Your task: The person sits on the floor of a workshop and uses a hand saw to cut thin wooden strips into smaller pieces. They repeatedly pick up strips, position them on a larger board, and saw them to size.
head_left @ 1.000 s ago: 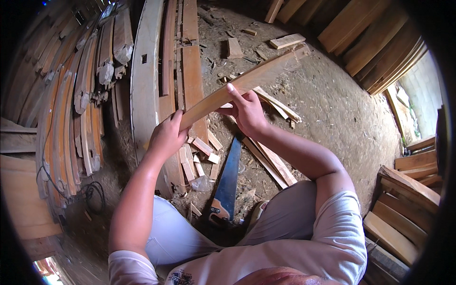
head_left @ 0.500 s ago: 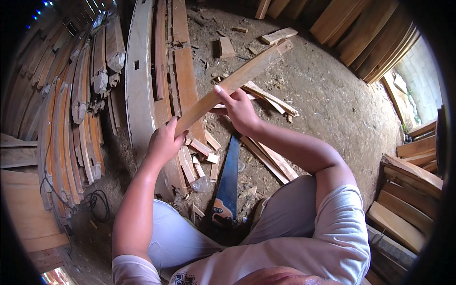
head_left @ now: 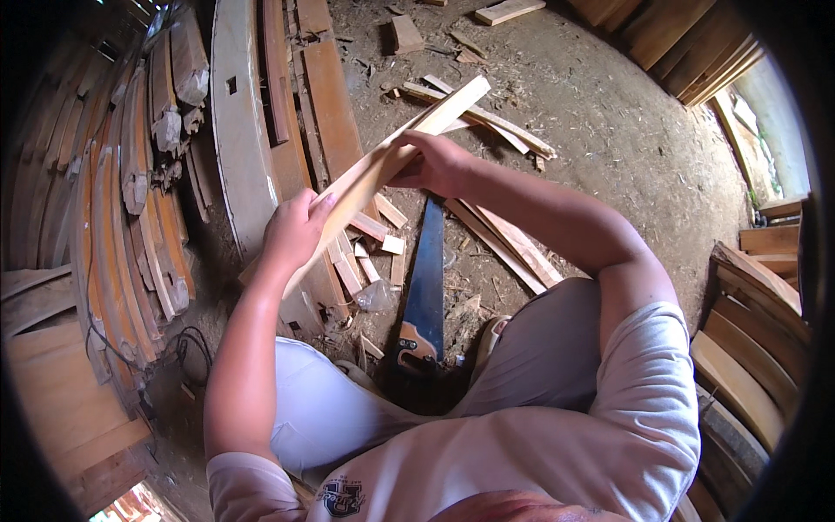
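A narrow wooden board (head_left: 364, 184) slants across in front of me, its far end up to the right and its near end down to the left. My left hand (head_left: 294, 233) is closed around its lower part. Farther along, my right hand (head_left: 437, 165) grips the board from the right, with some fingers hidden behind it. Below the hands a handsaw (head_left: 424, 270) lies on the ground, blade pointing away and wooden handle towards me. Small wood offcuts (head_left: 365, 252) are scattered left of the saw, beside a crumpled clear plastic bag (head_left: 375, 296).
Long planks (head_left: 335, 113) lie to the left of the board, with a stack of weathered beams (head_left: 130, 183) beyond. Thin strips (head_left: 504, 239) lie right of the saw. Boards lean at the upper right (head_left: 687, 43), and more timber (head_left: 748, 365) is piled at the right. A black cable (head_left: 187, 344) coils at the left.
The board has moved down and to the left and turned, now showing a paler face and edge. Its far end sits lower and closer to my right hand. My view has shifted slightly.
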Tool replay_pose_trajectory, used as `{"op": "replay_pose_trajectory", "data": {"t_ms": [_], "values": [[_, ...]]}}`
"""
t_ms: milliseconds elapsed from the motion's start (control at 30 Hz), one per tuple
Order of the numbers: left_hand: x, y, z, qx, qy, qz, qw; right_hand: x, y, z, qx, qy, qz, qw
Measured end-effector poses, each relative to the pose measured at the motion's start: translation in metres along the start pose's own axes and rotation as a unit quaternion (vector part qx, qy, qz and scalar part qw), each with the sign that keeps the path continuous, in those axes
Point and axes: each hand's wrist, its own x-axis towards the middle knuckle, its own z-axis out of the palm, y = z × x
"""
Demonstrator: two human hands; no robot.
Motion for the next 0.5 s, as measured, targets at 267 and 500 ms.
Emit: {"op": "replay_pose_trajectory", "data": {"t_ms": [267, 500], "values": [[0.007, -0.014, -0.009, 0.022, 0.043, -0.048, 0.998, 0.018, -0.030, -0.129, -0.339, 0.021, 0.105, 0.935], [0.012, -0.010, -0.005, 0.021, 0.035, -0.046, 0.998, 0.024, 0.004, -0.219, -0.637, 0.138, 0.259, 0.712]]}}
